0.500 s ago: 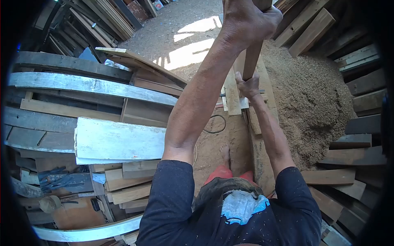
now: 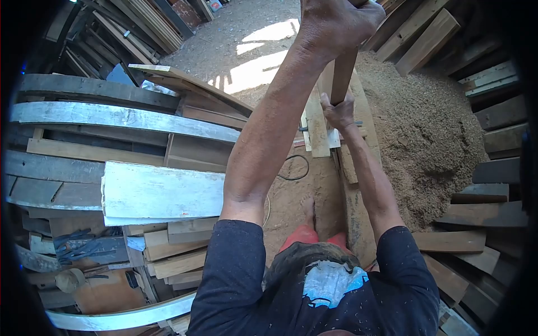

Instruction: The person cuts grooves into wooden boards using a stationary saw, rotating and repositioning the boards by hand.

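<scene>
A long brown wooden plank (image 2: 343, 77) is raised in front of me, its near end low and its far end running out past the top edge. My left hand (image 2: 344, 28) is high up, closed around the upper part of the plank, with its fingers partly hidden. Lower down, my right hand (image 2: 339, 113) grips the plank's near end, thumb on the left side. Beneath the hands lie paler boards (image 2: 318, 126) on what looks like a low bench, with a thin dark bar (image 2: 358, 124) across them beside the right hand.
A large sawdust heap (image 2: 428, 134) lies to the right, with stacked timber (image 2: 448, 238) beyond it. On the left are piled planks and a white-painted board (image 2: 162, 190). A dark cable loop (image 2: 295, 168) rests on the dirt floor near my bare foot (image 2: 307, 207).
My left hand and the plank have shifted very slightly left. The right hand keeps its grip in nearly the same place.
</scene>
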A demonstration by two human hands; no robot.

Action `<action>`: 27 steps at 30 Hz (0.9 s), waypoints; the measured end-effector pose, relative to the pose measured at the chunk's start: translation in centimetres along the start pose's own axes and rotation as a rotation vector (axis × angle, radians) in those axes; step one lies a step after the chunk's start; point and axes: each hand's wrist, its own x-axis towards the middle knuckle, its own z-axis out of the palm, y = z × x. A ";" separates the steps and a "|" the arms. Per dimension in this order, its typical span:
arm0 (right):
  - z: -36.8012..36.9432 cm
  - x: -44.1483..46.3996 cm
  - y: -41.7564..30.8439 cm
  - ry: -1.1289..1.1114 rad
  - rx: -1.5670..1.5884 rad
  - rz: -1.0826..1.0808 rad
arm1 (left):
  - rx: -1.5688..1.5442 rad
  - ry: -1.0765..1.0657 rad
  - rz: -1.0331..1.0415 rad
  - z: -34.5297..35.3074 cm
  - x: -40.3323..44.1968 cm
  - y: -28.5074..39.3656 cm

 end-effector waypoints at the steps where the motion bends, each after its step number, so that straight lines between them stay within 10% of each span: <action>1: 0.0 0.1 0.0 0.000 0.001 -0.011 | -0.021 0.015 0.057 0.1 0.2 -0.8; 27: 0.7 2.5 0.0 0.045 -0.016 -0.098 | -0.138 -0.194 -0.063 -2.2 1.6 0.2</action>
